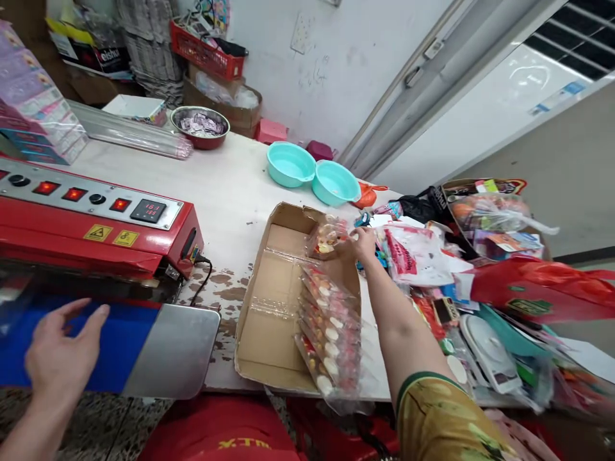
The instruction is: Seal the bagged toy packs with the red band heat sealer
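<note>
My left hand [65, 349] hovers above the blue conveyor belt [115, 342] of a red band sealer [86, 224], thumb and fingers apart with nothing between them. At the far right corner of a shallow cardboard box [273, 288], my right hand [364, 244] pinches the edge of a clear plastic packet [327, 238] with small colourful pieces inside. Its fingertips are partly hidden. Along the box's right side, several similar packets [329, 326] lie overlapping in a row, some reaching over the box wall.
Two turquoise basins [291, 165] and a metal bowl of small sachets [202, 125] stand at the back of the table. Bags, papers and a white scale [490, 352] clutter the right side. A black cable [204, 278] runs from the sealer. Boxes [36, 96] are stacked back left.
</note>
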### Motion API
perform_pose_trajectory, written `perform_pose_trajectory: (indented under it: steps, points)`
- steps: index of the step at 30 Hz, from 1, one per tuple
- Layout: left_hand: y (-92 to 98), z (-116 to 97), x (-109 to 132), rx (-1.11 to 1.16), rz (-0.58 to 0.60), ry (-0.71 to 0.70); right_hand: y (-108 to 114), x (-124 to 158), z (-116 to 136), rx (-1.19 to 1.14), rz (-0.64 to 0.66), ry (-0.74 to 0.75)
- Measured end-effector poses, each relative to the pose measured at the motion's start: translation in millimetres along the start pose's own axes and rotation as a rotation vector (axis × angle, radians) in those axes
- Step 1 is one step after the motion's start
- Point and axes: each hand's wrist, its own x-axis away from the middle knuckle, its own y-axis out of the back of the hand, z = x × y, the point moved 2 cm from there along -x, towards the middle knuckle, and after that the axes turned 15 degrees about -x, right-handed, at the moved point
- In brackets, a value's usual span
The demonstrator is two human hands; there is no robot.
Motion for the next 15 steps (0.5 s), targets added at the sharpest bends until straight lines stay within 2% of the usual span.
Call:
perform_pose_trajectory:
  steps: [3, 6, 9, 11, 13, 15]
  points:
    - [-8.8, -30, 34, 0.080, 0.050, -0.128, 9, -7, 17, -0.155, 0.093, 0.134]
    - [-11.6, -65, 61, 0.223, 0.171, -0.292, 32, 9, 64, -0.492, 0.165, 0.293]
    - [1.7, -113, 77, 0.404, 0.274, -0.367, 60, 46, 126, -0.721, 0.154, 0.319]
    - [17.3, -150, 81, 0.562, 0.342, -0.417, 70, 79, 168, -0.816, 0.205, 0.333]
    - [32.5, -183, 79, 0.744, 0.439, -0.465, 67, 113, 202, -0.920, 0.348, 0.321]
    - [42.5, -205, 74, 0.934, 0.587, -0.483, 48, 143, 227, -1.035, 0.550, 0.258]
